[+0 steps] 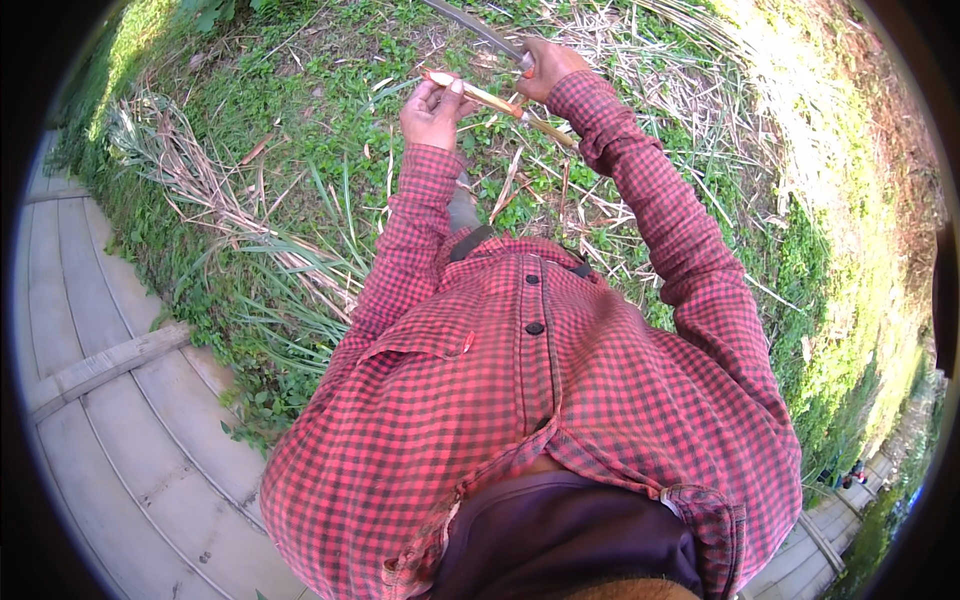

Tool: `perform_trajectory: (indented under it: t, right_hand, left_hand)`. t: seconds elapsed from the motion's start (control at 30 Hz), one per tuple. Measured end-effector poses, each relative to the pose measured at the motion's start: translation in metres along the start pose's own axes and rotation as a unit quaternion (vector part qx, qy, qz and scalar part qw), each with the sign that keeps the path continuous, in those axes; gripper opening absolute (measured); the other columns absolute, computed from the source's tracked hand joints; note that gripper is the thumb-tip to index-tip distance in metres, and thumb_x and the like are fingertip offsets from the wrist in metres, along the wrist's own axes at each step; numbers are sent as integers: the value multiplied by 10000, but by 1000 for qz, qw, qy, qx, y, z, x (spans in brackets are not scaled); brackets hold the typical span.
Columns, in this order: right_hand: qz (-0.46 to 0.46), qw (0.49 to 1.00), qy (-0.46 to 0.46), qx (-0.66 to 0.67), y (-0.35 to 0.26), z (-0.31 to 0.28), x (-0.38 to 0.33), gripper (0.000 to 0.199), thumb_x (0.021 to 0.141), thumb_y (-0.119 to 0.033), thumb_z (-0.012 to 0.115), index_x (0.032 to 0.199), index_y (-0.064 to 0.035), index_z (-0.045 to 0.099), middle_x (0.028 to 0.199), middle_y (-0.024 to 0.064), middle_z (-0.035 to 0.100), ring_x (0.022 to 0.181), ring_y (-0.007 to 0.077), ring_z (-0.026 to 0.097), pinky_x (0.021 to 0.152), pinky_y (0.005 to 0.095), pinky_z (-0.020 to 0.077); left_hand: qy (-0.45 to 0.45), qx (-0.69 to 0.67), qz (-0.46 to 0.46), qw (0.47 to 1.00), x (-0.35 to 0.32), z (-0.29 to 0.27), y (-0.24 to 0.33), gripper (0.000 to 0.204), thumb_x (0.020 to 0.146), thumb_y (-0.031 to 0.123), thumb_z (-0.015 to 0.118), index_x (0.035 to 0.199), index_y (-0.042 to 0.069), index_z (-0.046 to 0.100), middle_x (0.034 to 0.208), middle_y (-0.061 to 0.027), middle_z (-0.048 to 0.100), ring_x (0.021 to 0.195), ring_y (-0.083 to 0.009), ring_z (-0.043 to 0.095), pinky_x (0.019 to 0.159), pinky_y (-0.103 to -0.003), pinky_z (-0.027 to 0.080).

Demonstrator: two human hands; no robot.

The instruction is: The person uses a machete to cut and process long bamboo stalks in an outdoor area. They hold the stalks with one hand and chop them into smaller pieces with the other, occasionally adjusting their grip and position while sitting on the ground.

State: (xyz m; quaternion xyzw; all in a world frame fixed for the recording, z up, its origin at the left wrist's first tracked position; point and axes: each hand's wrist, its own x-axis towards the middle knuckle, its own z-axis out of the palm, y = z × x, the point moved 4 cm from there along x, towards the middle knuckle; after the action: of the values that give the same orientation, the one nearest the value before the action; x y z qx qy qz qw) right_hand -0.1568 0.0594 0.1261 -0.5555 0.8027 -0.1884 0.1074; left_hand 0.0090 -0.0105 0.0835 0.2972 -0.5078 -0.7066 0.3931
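In my left hand is a thin cane stalk, pinched near one end between thumb and fingers. That end is cut pale with a reddish tip. The yellowish-green rest of the stalk slants down to the right and passes below my right hand. My right fingers are wrapped round the handle of a long knife. Its grey blade points up and to the left, above the stalk, and runs out of the top of the picture. Most of the handle is hidden by the fist.
Green grass and weeds cover the ground ahead, strewn with dry straw-like leaves. A heap of long dry and green leaves lies at the left. Pale concrete slabs with a raised crossbar run along the lower left.
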Motion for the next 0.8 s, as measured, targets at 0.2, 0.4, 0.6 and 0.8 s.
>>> perform_trajectory:
  t: [0.2,0.4,0.6,0.8]
  right_hand:
    - [152,978,-107,-92,84,3,-53,266,830,-206,540,992,6,538,820,162,603,733,238,595,667,353,525]
    - [208,975,-48,68,122,16,-86,372,714,-266,617,990,-17,602,801,135,633,725,211,596,679,340,507]
    - [132,888,14,441,127,86,-79,340,662,-182,628,961,-18,624,786,95,636,715,164,596,683,303,483]
    - [159,797,-41,582,101,73,-94,290,674,-34,576,937,86,582,772,133,617,640,163,597,617,260,499]
  left_hand:
    - [-5,31,-24,999,4,-4,-8,266,855,103,547,1084,-31,529,921,-90,609,818,-153,602,724,-283,540]
    - [-64,59,-41,995,9,-2,-16,253,884,90,491,1079,-67,522,957,-132,602,849,-190,609,755,-293,535]
    - [-94,74,-9,993,7,14,5,240,878,54,469,1056,-98,520,968,-168,604,834,-217,624,737,-288,538]
    - [-86,18,11,996,0,14,3,217,849,3,457,1024,-95,538,926,-166,615,814,-218,631,692,-289,550]
